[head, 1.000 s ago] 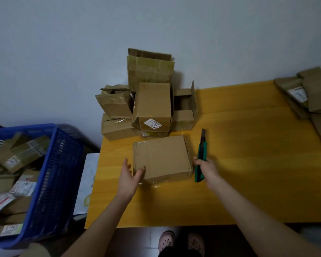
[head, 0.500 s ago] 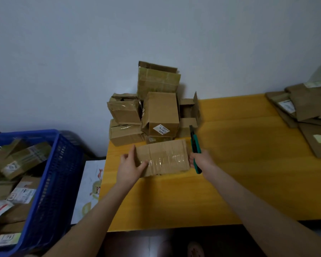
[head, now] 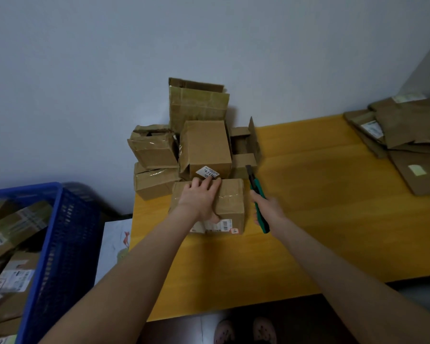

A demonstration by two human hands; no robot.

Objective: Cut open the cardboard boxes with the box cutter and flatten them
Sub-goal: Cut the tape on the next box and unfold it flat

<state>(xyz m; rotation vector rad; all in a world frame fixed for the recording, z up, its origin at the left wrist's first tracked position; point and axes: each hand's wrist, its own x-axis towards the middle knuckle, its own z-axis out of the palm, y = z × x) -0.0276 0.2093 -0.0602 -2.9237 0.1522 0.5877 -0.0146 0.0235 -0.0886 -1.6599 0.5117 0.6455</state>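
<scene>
- The left hand (head: 200,198) lies flat on top of a taped cardboard box (head: 231,202). Its fingers are straight and spread, gripping nothing. The fingertips reach the far edge of the box and the thumb lies near the front edge.
- The box under that hand sits on the yellow table (head: 320,219). A shipping label (head: 221,225) on its front face shows just below the thumb.
- The right hand (head: 268,209) has its fingers curled tightly around the green handle of the box cutter (head: 255,184). It hangs just to the right of the box, apart from it.
- The dark tip of the cutter points away from the person and rises beyond the knuckles. The butt of the handle sticks out below the wrist.
- Just beyond the left fingertips stands a pile of boxes (head: 204,145) against the wall. Some are taped and some have open flaps. The nearest one bears a white label (head: 207,172) right by the fingertips.
- Well to the right of the cutter hand, at the far edge of the table, lies a stack of flattened cardboard (head: 407,137).
- Well to the left of the resting hand, off the table, stands a blue basket (head: 60,232) holding more cardboard.
- Between the basket and the table lies a sheet of paper (head: 114,242) with a drawing on it.
</scene>
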